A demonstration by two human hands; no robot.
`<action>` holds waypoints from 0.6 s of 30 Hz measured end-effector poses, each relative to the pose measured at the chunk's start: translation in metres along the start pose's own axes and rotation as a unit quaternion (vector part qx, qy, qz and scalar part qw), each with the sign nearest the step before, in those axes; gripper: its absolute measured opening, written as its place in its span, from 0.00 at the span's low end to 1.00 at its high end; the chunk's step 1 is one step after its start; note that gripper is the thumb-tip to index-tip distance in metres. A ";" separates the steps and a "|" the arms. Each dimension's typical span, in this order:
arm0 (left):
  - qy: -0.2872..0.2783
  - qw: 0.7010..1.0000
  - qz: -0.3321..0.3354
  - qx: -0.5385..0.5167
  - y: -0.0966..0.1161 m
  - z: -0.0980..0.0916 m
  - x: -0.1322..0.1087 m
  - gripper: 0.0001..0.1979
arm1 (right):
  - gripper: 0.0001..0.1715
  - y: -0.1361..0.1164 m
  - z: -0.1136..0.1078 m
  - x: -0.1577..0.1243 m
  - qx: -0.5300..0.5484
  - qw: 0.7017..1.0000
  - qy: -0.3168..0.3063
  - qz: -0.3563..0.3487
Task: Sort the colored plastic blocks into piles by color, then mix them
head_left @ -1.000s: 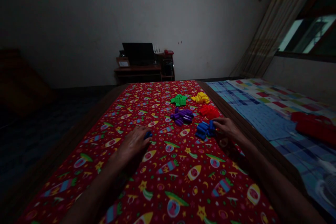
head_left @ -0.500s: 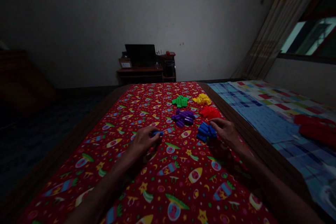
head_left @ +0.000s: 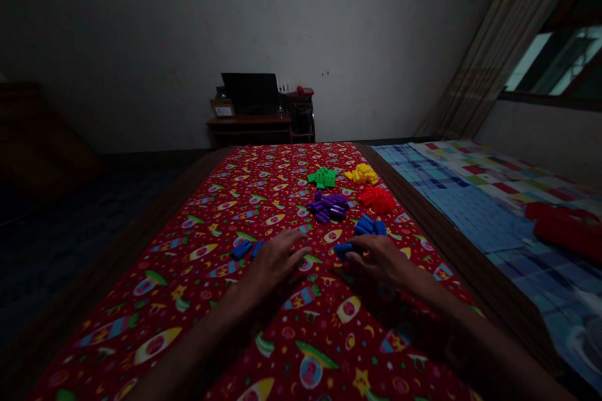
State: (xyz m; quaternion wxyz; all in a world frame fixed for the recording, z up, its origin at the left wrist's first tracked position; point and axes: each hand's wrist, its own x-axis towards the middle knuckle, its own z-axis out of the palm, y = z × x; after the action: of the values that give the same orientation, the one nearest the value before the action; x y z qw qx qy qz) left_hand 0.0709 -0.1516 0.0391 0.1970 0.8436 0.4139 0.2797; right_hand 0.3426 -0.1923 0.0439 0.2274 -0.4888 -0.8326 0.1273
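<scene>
Here's the purple pile (head_left: 328, 208), our landmark! On its near side, a bit right, the right hand (head_left: 384, 258) pinches a blue block (head_left: 343, 250). Near and left of the pile, the left hand (head_left: 274, 257) is spread, thumb and fingers apart, two loose blue blocks (head_left: 241, 250) just beside it. The blue pile (head_left: 369, 225) sits right and nearer, green blocks (head_left: 322, 178) just beyond, red blocks (head_left: 379, 199) to the right!

Left hand (head_left: 277, 254): shifted right, its fingers bare after holding a blue block a half-second earlier.
Two loose blue blocks (head_left: 241, 249): came into view just left of that hand.
Right hand (head_left: 376, 255): moved leftward and nearer, pinching a blue block (head_left: 343, 250).
Blue pile (head_left: 369, 224): became partly hidden behind the right hand.
</scene>
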 end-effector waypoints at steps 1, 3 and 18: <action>0.014 0.998 0.003 0.053 -0.011 -0.009 0.000 0.15 | 0.11 0.006 -0.012 0.000 -0.022 0.999 -0.032 0.025; 0.020 0.988 -0.017 0.153 -0.034 -0.024 -0.001 0.15 | 0.11 0.018 -0.031 0.000 -0.067 0.992 -0.082 0.069; -0.015 0.974 -0.136 -0.180 0.009 0.011 0.009 0.20 | 0.15 0.012 -0.020 -0.005 -0.009 0.998 0.057 0.002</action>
State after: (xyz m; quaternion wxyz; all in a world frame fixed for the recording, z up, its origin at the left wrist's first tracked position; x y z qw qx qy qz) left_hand 0.0877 -0.1512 0.0389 0.3879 0.7343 0.4647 0.3072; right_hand 0.3643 -0.1908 0.0549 0.2698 -0.4984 -0.8187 0.0925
